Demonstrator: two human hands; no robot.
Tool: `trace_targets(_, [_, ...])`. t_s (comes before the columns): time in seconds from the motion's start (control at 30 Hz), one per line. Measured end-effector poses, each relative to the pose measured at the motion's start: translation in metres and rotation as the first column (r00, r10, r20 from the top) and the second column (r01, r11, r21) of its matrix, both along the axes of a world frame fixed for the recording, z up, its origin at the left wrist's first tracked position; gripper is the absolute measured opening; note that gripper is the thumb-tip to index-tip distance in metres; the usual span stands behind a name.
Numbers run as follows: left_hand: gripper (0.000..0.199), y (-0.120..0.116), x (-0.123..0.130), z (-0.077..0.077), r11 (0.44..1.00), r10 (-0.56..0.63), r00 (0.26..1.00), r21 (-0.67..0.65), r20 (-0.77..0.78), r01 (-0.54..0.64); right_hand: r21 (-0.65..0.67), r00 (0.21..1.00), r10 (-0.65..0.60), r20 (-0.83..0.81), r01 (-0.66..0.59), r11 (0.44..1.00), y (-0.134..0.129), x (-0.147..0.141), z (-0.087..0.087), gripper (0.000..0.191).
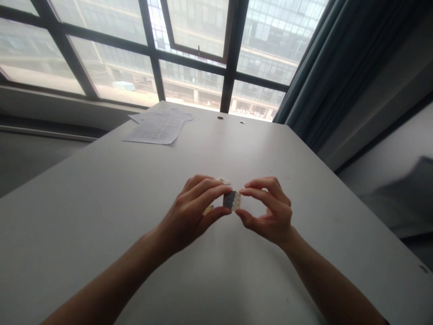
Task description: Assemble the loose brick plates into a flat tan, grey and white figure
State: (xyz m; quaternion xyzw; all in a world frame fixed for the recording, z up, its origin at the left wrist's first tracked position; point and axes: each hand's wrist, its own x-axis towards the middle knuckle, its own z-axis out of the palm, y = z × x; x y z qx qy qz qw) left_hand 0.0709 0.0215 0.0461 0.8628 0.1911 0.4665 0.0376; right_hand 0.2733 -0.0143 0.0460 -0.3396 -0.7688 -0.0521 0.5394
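Note:
Between the fingertips of both hands is a small pair of toy building bricks, one dark grey and one cream. My left hand [194, 205] is closed, pinching the dark grey brick [229, 200] between thumb and fingers. On the other side, my right hand [274, 210] grips the cream brick [237, 201], which shows studs and meets the grey one along a slanted edge. Whether the two are locked together I cannot tell. Partly hidden behind my left hand are a few white pieces [225, 182] and some small yellow pieces [209, 209].
A large white table [216, 280] spreads under my arms. Printed sheets of paper [157, 128] lie at its far left. Two small holes, one a dark cable hole [220, 118], sit near the far edge. Beyond stand windows and a dark blue curtain [311, 81].

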Motion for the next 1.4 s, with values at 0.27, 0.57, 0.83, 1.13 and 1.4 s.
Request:
trace_targets(0.27, [0.029,-0.0013,-0.0015,0.0001,0.998,0.054,0.996,0.040,-0.068,-0.052,0.024,0.999,-0.019,0.030,0.019,1.000,0.0002,0.0019,0.0005,0.035])
trace_targets(0.57, [0.030,-0.0037,-0.0021,0.0050,0.992,0.067,0.992,0.117,-0.106,-0.054,0.089,0.993,-0.063,0.101,0.054,0.995,0.0005,0.0035,0.0008,0.033])
trace_targets(0.83, [0.031,-0.0054,-0.0036,0.0057,0.981,0.109,0.983,0.177,-0.145,-0.083,0.155,0.976,-0.119,0.180,0.091,0.984,0.0005,0.0051,0.0025,0.031])
trace_targets(1.13, [0.031,-0.0059,-0.0032,0.0051,0.978,0.117,0.981,0.189,-0.153,-0.087,0.162,0.978,-0.107,0.181,0.078,0.984,0.0011,0.0039,0.0028,0.034])
trace_targets(1.4, [0.030,-0.0052,-0.0035,0.0050,0.978,0.123,0.980,0.188,-0.155,-0.093,0.162,0.975,-0.112,0.193,0.081,0.984,0.0012,0.0045,0.0020,0.032])
